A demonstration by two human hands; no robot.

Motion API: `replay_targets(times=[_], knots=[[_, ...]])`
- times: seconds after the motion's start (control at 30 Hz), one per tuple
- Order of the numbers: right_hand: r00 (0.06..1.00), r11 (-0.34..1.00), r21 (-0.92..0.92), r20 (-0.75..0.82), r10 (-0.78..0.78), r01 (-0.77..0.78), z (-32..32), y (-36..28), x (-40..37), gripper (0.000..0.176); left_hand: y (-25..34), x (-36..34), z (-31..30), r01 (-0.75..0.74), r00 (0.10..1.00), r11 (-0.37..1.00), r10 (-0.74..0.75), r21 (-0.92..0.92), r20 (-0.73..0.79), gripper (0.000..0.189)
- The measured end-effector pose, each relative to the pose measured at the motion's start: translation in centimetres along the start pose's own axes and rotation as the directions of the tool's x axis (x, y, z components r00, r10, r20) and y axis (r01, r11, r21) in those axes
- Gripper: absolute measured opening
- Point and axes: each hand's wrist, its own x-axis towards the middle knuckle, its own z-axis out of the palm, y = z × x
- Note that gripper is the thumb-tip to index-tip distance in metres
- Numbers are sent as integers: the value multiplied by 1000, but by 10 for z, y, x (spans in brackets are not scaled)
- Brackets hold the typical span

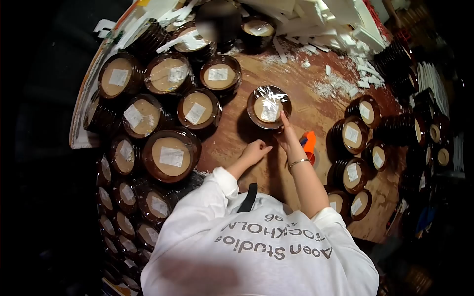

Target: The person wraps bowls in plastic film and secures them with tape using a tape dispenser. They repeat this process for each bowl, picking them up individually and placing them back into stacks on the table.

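My right hand (pixel 285 134) grips the lower right edge of a glossy dark brown round dish (pixel 255 117). The dish has a tan round centre with a white paper label, and shiny clear wrap covers it. Below the dish, my left hand (pixel 255 152) is closed with curled fingers and apart from it; whether anything small is pinched there is hidden. Just right of my right wrist lies an orange tool (pixel 308 146), which looks like a tape dispenser.
Stacks of similar labelled brown dishes (pixel 170 157) crowd the left side. More stacks (pixel 353 135) stand at the right. White foam pieces (pixel 326 24) are heaped at the back, with crumbs (pixel 333 84) scattered on the wooden table (pixel 291 64).
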Motion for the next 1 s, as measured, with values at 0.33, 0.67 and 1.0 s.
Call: replay_targets(times=[0.33, 0.67, 1.0], knots=[[975, 986, 129, 183, -126, 103, -12, 27, 46, 58, 9, 73, -34, 176, 884, 280, -467, -944, 27, 75], [889, 961, -138, 429, -159, 238, 70, -33, -10, 50, 58, -5, -68, -452, 825, 194, -281, -871, -491, 58], [725, 795, -542, 660, 200, 274, 179, -36, -14, 60, 58, -41, -115, -605, 582, 179, -565, -775, -585, 74]])
